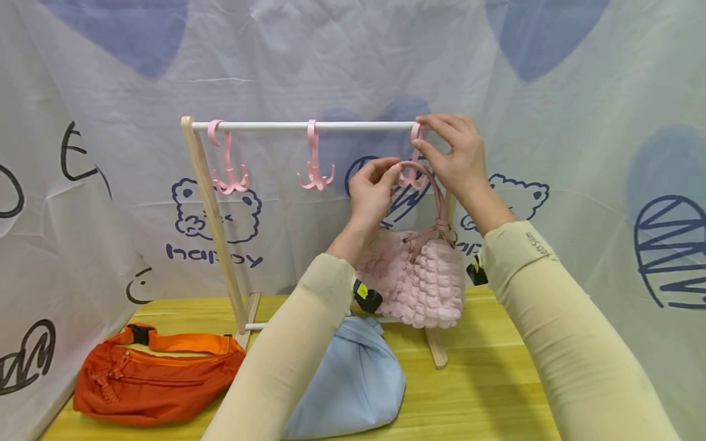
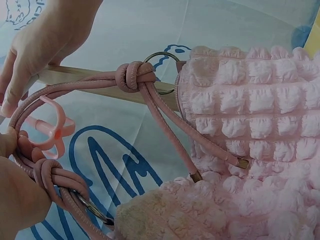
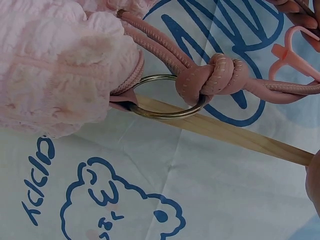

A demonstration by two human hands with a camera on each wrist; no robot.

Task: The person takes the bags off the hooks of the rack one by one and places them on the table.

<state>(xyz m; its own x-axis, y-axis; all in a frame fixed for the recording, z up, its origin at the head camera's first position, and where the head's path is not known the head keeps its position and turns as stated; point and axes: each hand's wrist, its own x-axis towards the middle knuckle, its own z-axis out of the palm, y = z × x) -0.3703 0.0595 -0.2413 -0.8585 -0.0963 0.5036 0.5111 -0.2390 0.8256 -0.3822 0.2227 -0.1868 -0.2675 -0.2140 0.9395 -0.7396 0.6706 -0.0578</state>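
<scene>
A puffy pink handbag (image 1: 421, 282) hangs in front of the right end of a rack. My left hand (image 1: 371, 191) pinches its looped pink strap (image 2: 92, 82) with thumb and fingertips, close to the prongs of the right pink hook (image 1: 412, 179). Thumb and fingers of my right hand (image 1: 460, 153) grip the top of that hook, where it curls over the white rail (image 1: 364, 125). In the right wrist view, a metal ring (image 3: 167, 115) joins the knotted strap to the bag.
Two more pink hooks, a left one (image 1: 226, 159) and a middle one (image 1: 314, 162), hang on the rail. An orange-red waist bag (image 1: 160, 383) lies on the yellow wooden table (image 1: 485, 380) at left. A light blue bag (image 1: 358, 380) lies in front of the rack, partly behind my left sleeve.
</scene>
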